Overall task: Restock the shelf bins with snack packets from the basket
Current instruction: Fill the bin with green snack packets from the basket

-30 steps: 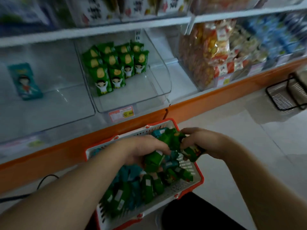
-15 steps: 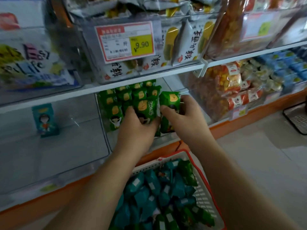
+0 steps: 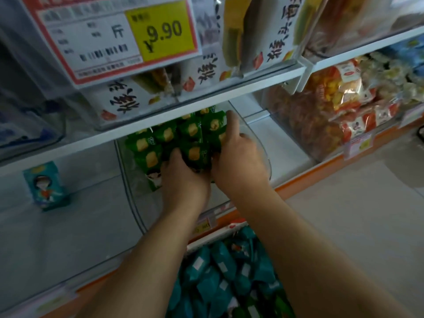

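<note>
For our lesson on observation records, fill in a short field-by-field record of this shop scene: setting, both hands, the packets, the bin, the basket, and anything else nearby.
setting: shop shelving with clear bins
left hand: on the small green snack packets, fingers among them
right hand: on the right side of the same packets, one finger extended
bin: clear plastic shelf bin, green packets at its back
basket: red and white plastic basket below, holding teal snack packets
left bin: one teal boxed packet
above: yellow price tag reading 9.90

A person's left hand (image 3: pixel 183 177) and right hand (image 3: pixel 238 161) press green snack packets (image 3: pixel 174 138) into a clear shelf bin (image 3: pixel 263 148), above a basket (image 3: pixel 231 228) filled with teal packets (image 3: pixel 220 271), under a 9.90 price tag (image 3: pixel 119 35).
</note>
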Demonstrator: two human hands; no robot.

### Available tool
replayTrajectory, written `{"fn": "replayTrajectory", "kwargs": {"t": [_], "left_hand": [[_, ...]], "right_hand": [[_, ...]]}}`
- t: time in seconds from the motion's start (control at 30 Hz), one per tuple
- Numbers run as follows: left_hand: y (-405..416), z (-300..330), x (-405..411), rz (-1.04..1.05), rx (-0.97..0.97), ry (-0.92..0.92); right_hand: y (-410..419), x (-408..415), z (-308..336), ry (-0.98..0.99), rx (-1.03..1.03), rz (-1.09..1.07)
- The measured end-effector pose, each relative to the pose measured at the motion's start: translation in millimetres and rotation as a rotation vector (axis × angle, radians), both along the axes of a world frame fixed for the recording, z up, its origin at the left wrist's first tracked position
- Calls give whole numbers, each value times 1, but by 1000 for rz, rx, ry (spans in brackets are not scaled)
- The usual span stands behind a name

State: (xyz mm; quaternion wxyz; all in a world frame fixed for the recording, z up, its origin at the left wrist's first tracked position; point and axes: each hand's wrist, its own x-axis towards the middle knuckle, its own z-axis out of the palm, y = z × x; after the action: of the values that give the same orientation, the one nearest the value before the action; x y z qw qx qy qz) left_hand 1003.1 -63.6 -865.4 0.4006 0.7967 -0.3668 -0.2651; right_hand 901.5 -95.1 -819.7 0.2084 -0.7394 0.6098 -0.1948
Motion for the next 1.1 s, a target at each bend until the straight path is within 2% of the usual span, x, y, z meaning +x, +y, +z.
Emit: {"fn": "replayTrajectory", "kwargs": {"t": [0.13, 0.3, 0.43, 0.53, 0.7, 0.83, 1.1], "left_hand": [[-1, 1, -3, -28, 54, 10], [1, 7, -5, 27, 42, 113], [4, 13, -4, 75, 35, 213], [7, 20, -6, -18, 71, 254], [8, 25, -9, -124, 113, 321], [6, 21, -8, -224, 197, 300], [8, 23, -9, -285, 156, 211]], "right_hand": [[-3, -1, -18, 48, -1, 14], [-1, -2, -22, 37, 3, 78], [6, -4, -19, 169, -26, 87], [8, -4, -14, 208, -50, 46], [-1, -6, -14, 160, 89, 77], [-4, -8, -19, 160, 195, 165], [-3, -11, -9, 201, 201, 181]]}}
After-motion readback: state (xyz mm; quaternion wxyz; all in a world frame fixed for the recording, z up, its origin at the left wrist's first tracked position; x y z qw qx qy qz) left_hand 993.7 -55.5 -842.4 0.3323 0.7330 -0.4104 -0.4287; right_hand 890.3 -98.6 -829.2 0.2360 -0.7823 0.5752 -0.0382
